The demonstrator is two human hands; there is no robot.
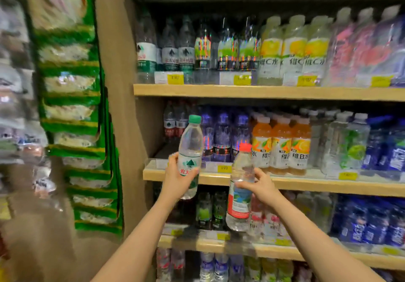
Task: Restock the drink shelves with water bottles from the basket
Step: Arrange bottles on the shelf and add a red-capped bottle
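1. Two bottles are up in front of the drink shelves. Our left hand [178, 177] is wrapped around the clear plastic water bottle with the green cap [190, 157].
2. Our right hand [259, 186] pinches the clear plastic water bottle with the red cap and red label [240, 192] around its middle. This bottle leans a little.
3. The green-cap bottle is just in front of the light wooden middle shelf [285, 184]. At about 11 o'clock from it there is a dark gap [166, 150] on that shelf, left of the purple-labelled bottles [222, 132].
4. We think we are at the putting-on-the-shelf step. The basket is not in view.
5. Next, we think the green-cap bottle should go up over the clear plastic lip [153, 163] and stand in that gap. The small red-labelled water bottles [173, 124] stand at the back, so we should push in slowly.
6. The red-cap bottle still needs a spot. We cannot tell which one.
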